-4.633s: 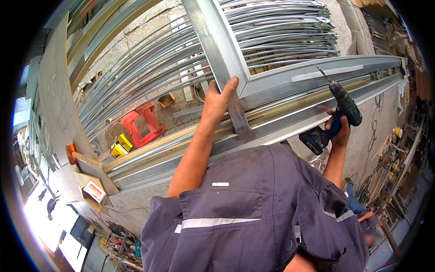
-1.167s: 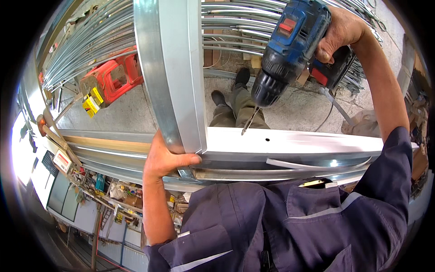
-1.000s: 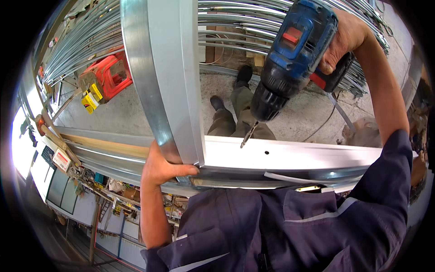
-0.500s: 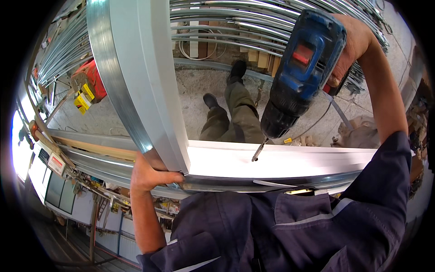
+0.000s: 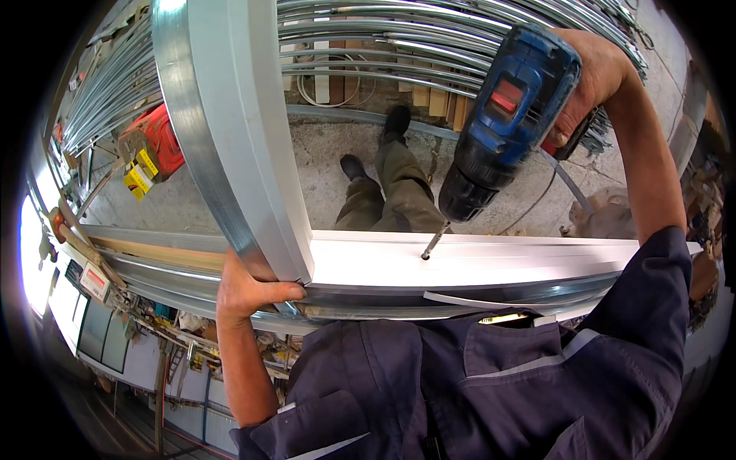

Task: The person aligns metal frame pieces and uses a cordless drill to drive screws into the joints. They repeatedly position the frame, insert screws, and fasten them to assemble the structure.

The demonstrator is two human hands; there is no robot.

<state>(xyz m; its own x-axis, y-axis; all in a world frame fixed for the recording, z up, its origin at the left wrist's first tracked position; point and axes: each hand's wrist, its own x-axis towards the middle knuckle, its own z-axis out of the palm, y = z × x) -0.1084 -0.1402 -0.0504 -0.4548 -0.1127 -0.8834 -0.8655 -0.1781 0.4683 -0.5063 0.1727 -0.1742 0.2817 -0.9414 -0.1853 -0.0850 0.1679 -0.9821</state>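
My right hand [image 5: 586,80] is wrapped round the grip of a blue and black cordless drill [image 5: 510,123], which points down and to the left. Its drill bit [image 5: 435,241] meets a small dark hole in the white profile bar [image 5: 506,257] that runs across in front of my body. At the bar's left end, a long pale-grey profile [image 5: 249,146] joins it in a corner, with a shiny metal strip [image 5: 188,115] along its left side. My left hand [image 5: 249,291] grips this corner, thumb stretched along the near edge; its fingers are mostly hidden under the metal strip.
Many thin metal rods [image 5: 376,34] lie beyond the frame, with more rods [image 5: 115,84] at far left. A red object [image 5: 157,142] with a yellow-labelled box [image 5: 140,175] is on the floor. A wooden-handled hammer [image 5: 73,230] rests at the left. Metal bars [image 5: 368,313] run close to my torso.
The drill has tilted slightly more upright, its bit still at the hole. The whole view has shifted a little; my left hand keeps its place on the corner.
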